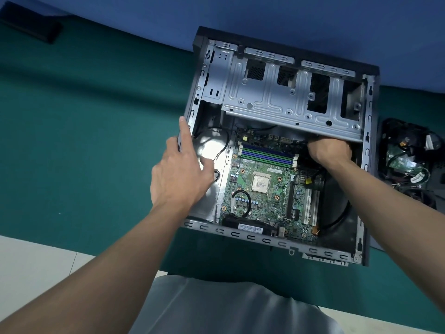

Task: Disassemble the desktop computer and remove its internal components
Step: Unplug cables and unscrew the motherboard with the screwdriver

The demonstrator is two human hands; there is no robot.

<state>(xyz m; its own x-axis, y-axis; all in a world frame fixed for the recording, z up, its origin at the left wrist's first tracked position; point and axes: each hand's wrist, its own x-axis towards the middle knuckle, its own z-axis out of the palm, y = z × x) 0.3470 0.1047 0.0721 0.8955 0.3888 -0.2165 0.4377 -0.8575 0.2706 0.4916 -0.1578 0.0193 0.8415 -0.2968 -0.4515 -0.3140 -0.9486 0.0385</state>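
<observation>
One case (265,240) holds motherboard (265,203) | left grip (178,174) released on rim | right grip (330,150) seemingly clenching cables (295,147)

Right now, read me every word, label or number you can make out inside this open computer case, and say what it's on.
Nothing is legible.
Barcode sticker on the motherboard, near edge: too small.
White sticker below the memory slots: blurred.
Processor lid: markings unreadable.
</observation>
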